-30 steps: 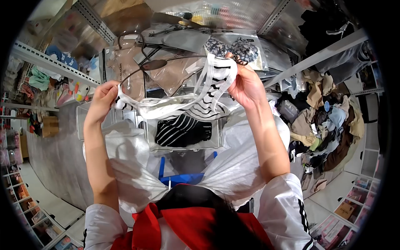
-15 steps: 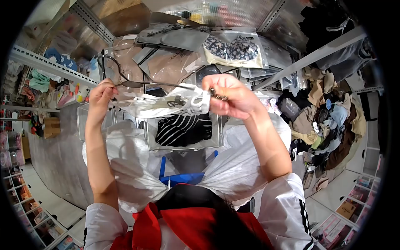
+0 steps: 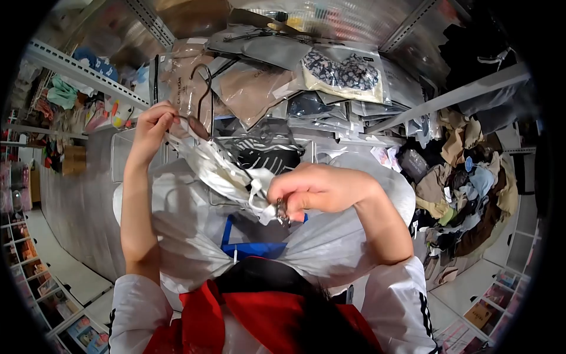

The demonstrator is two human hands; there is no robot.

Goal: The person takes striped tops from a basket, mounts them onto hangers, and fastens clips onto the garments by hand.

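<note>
A white garment with black marks (image 3: 221, 172) hangs on a dark hanger (image 3: 202, 97) and stretches slantwise between my hands, blurred by motion. My left hand (image 3: 156, 127) pinches its upper left end beside the hanger's hook. Lower down and nearer my lap, my right hand (image 3: 321, 192) is closed on the other end, where a small dark metallic clip (image 3: 282, 209) shows under the fingers. Behind the garment, black striped cloth (image 3: 271, 156) lies in a clear bin, partly hidden.
Bagged garments (image 3: 253, 88) and a bagged floral piece (image 3: 342, 74) lie on the shelf ahead. A heap of mixed clothes (image 3: 463, 183) stands at the right. White shelf bars (image 3: 88, 74) run on both sides. A blue stool (image 3: 253, 248) shows between my knees.
My right hand has come down toward my lap with its end of the garment, so the garment and hanger now slant. My left hand has shifted slightly right and up, still gripping.
</note>
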